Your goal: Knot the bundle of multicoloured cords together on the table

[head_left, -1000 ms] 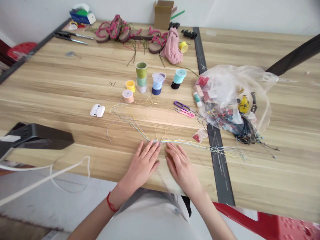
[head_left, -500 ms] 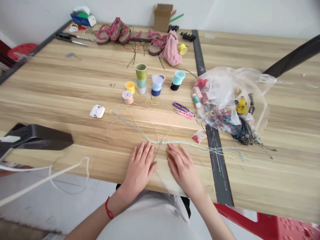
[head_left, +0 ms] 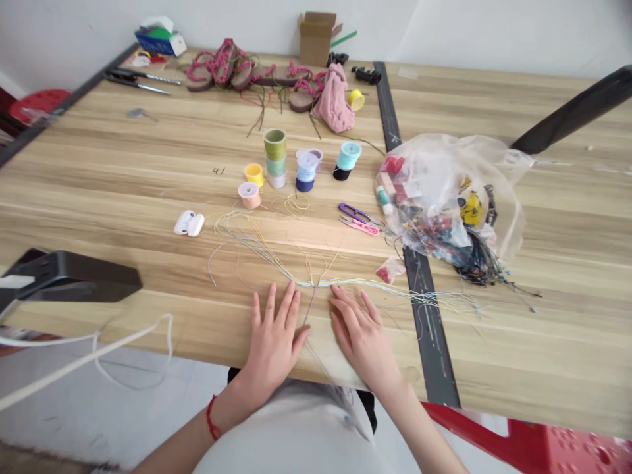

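The left hand and right hand both lie open and flat on the table, fingers spread, holding nothing. Their fingertips rest just below a bundle of thin multicoloured cords, one hand on each side of where the strands gather. A darker strand drops from that gathering point between the hands toward the table's edge. Light, even pressure from flat hands seems to suit such fine cords, keeping them straight and untangled. Farther out lie thread spools, purple and pink thread snips, and, to the right, a clear plastic bag.
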`<state>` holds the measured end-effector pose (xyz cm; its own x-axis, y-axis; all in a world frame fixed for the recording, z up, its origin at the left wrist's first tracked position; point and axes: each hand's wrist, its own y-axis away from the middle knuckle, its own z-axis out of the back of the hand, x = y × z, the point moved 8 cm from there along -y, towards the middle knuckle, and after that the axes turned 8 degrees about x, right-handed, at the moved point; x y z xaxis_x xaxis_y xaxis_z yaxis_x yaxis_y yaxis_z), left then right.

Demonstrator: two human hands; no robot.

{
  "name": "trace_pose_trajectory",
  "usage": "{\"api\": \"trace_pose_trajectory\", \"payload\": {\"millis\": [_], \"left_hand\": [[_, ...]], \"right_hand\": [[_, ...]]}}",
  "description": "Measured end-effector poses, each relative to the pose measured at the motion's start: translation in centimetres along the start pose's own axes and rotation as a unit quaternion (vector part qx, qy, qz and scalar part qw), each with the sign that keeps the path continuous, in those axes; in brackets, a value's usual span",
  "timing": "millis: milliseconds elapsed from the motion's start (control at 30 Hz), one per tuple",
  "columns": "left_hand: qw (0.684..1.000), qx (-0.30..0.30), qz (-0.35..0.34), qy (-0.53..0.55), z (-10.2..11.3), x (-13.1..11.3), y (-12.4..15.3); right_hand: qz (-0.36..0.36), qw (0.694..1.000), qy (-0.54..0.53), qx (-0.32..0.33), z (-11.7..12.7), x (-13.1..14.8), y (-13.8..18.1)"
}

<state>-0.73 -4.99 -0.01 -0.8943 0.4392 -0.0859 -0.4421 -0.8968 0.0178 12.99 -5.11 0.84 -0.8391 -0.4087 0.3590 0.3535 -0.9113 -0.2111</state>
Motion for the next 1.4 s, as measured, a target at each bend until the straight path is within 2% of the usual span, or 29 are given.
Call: {"api": "trace_pose_trajectory", "payload": {"millis": [167,267,400,500,667,733,833,900,1000,1133,1267,1333,1400], "left_hand": [[0.999,-0.043,0.012,0.025,1.5,0.5,-0.6],[0.996,-0.06,0.044,0.05,2.3,2.0,-1.6],[0.992,-0.016,0.087,0.093,1.7,4.0,-2.7],[0.987,0.005,0.09,0.131,1.1,4.3,-2.9],[0.986,-0.01,0.069,0.151,1.0,3.8,-2.6],[0.984,-0.027,0.064,0.165,1.1,3.8,-2.5],[0.975,-0.043,0.06,0.209,1.1,4.0,-2.7],[0.963,-0.048,0.065,0.257,1.1,4.2,-2.9],[0.932,-0.061,0.072,0.349,1.4,4.6,-3.5],[0.884,-0.059,0.047,0.461,1.9,4.6,-5.0],[0.854,0.022,-0.004,0.519,1.5,3.8,-6.4],[0.859,0.057,-0.016,0.508,1.1,3.7,-6.6],[0.874,0.064,-0.015,0.482,0.9,4.0,-6.6]], "right_hand": [[0.005,0.998,-0.001,-0.059,1.1,0.4,-0.2],[-0.036,0.998,0.017,-0.051,1.1,-0.1,-0.8],[-0.081,0.996,0.032,-0.022,0.4,-0.5,-1.5],[-0.11,0.992,0.054,-0.038,0.6,-0.8,-1.2],[-0.193,0.974,0.114,-0.043,1.2,-2.2,0.3],[-0.198,0.973,0.109,-0.043,1.2,-2.6,0.7],[-0.178,0.983,0.036,-0.043,1.1,-2.6,0.9],[-0.184,0.979,-0.077,-0.042,0.8,-2.9,0.8],[-0.215,0.938,-0.267,-0.057,0.4,-3.3,0.4],[-0.188,0.892,-0.402,-0.088,0.4,-3.1,-1.4],[-0.142,0.84,-0.524,-0.009,-1.4,-2.5,-3.5],[-0.14,0.84,-0.523,0.03,-2.0,-2.4,-3.8],[-0.144,0.87,-0.469,0.042,-1.8,-2.6,-3.7]]}}
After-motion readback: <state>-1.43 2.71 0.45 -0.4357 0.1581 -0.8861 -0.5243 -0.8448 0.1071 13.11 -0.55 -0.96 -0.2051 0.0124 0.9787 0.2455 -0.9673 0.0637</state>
